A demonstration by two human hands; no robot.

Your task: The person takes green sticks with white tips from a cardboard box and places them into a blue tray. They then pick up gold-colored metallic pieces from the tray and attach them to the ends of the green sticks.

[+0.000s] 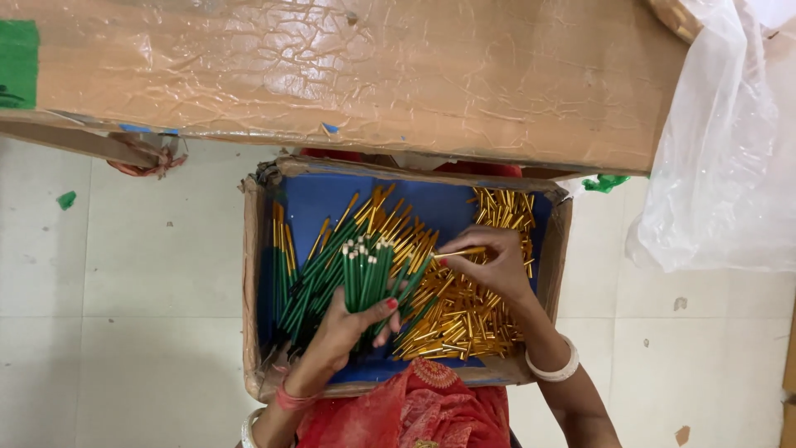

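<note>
Pale tiled floor (124, 274), seen from above; big brown cardboard sheet (356, 75) across the top of frame, clear plastic bag (721, 158) at 2 o'clock.

Cardboard box (251, 274) with blue lining at centre, on the lap over red cloth (435, 406). Inside: loose green pencils (311, 278) heaped at 9 o'clock, short gold tubes (468, 319) piled from centre to 3 o'clock, more at 1 o'clock near the far wall.

Left hand (344, 332) closed round a bundle of green pencils (369, 274), gripped at the lower end, white-tipped ends fanned upward toward 12 o'clock. Right hand (489, 261) pinching a single gold tube (460, 251) between fingertips, tube lying roughly level, pointing toward the bundle at 9 o'clock, close but apart.

Handling, as judged: pencils light, stiff, smooth-lacquered, likely to slide within the bundle unless held snug low on the shafts. Gold tubes tiny, light, probably thin metal, easily dented or dropped; best taken mid-length with fingertips.

In the way: box walls limiting wrist angle, loose pile crowding under both hands. White bangle (554, 371) on the right wrist, red one (288, 400) on the left.
</note>
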